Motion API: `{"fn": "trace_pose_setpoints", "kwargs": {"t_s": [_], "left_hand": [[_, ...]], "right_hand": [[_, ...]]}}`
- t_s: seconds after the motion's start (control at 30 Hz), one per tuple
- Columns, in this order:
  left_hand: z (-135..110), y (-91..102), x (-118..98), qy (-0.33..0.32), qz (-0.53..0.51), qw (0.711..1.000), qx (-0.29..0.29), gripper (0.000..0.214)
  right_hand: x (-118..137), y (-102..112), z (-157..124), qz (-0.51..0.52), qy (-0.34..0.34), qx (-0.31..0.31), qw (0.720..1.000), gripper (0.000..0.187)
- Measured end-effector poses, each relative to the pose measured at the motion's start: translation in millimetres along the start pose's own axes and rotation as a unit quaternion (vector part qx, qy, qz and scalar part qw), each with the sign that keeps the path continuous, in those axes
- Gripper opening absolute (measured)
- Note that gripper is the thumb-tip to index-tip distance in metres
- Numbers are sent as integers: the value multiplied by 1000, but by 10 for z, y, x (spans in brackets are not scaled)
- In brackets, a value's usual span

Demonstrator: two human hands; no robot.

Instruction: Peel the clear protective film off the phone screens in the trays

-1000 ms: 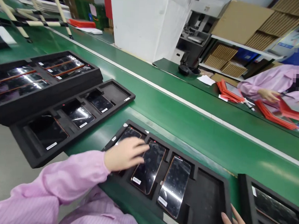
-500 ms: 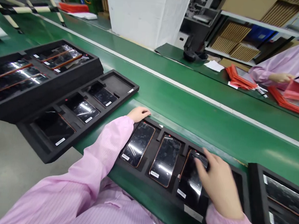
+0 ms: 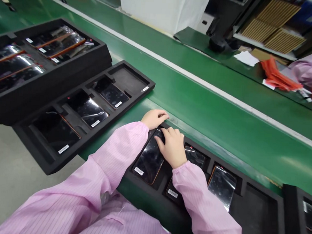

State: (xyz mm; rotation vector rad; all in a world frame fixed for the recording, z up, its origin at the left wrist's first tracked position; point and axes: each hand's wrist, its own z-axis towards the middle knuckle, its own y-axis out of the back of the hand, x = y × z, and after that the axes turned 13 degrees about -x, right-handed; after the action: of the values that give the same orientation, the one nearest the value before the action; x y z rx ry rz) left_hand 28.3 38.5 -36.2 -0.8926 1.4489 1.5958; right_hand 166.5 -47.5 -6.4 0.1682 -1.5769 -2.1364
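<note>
From where I stood, the nearest phone (image 3: pixel 148 163) lay face up in the leftmost pocket of the black foam tray (image 3: pixel 261 209) on the green counter (image 3: pixel 145 72). The right hand (image 3: pixel 172 145) was bent over its top end, thumb on or just above the glass; whether those fingers gripped it I couldn't tell. The left hand (image 3: pixel 153 119) was at the tray's far left corner, fingers loosely curled, their hold also unclear. I took the step for handling or settling that phone in its pocket. The next move, I'd judge, called for careful fingertip contact at the phone's top edge, the left hand keeping the tray steady.
</note>
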Motion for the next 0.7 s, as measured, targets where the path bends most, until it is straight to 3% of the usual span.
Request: {"fn": "trace_pose_setpoints", "kwargs": {"t_s": [0.2,0.3,0.43,0.7], "left_hand": [[21,15,-5,7,5,1000,3,26],[25,24,-10,11,1,1000,8,26],[35,49,-6,20,-11,1000,17,25],[51,79,-1,31,-37,999,20,25]], "right_hand": [[-181,-5,-10,146,-2,-51,988,11],[-253,57,-21,199,24,-67,977,13],[-405,191,-32,246,49,-44,967,16],[-604,314,-60,282,-11,3,959,13]]}}
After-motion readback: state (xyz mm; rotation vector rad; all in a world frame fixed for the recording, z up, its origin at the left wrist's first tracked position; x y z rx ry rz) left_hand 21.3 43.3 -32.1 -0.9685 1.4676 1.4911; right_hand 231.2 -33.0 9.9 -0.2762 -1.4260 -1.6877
